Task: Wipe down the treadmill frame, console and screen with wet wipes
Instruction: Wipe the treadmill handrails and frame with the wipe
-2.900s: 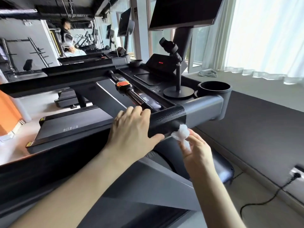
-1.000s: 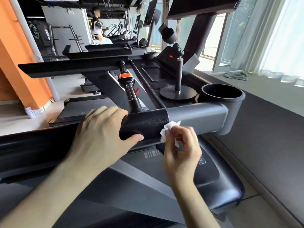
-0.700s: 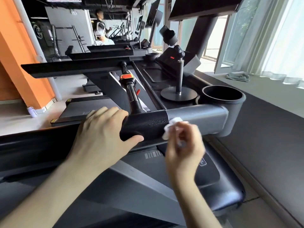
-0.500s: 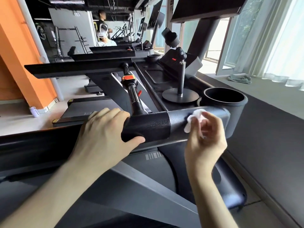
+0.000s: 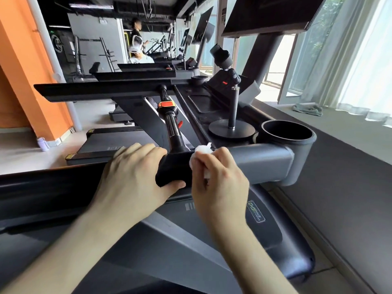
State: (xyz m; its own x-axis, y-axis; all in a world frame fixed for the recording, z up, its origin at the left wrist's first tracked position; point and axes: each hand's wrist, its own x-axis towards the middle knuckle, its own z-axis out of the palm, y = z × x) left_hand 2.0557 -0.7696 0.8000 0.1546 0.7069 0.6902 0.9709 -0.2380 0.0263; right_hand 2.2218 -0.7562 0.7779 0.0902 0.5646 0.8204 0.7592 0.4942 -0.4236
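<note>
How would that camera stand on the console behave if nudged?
Probably top-heavy: the stand carries a bulky camera on a thin pole, so a push up high might tip it. Its wide flat base looks weighty, so a low push would likelier slide it across the console.

White wet wipe [image 5: 201, 150]: crumpled wad, pinched in right hand [image 5: 218, 187], pressed on top of handrail [image 5: 261, 164] where black grip [image 5: 174, 169] meets grey section. Handrail: near, runs left-right. Console [image 5: 201, 102]: black, beyond rail. Screen [image 5: 267, 15]: dark, tilted, far right.
</note>
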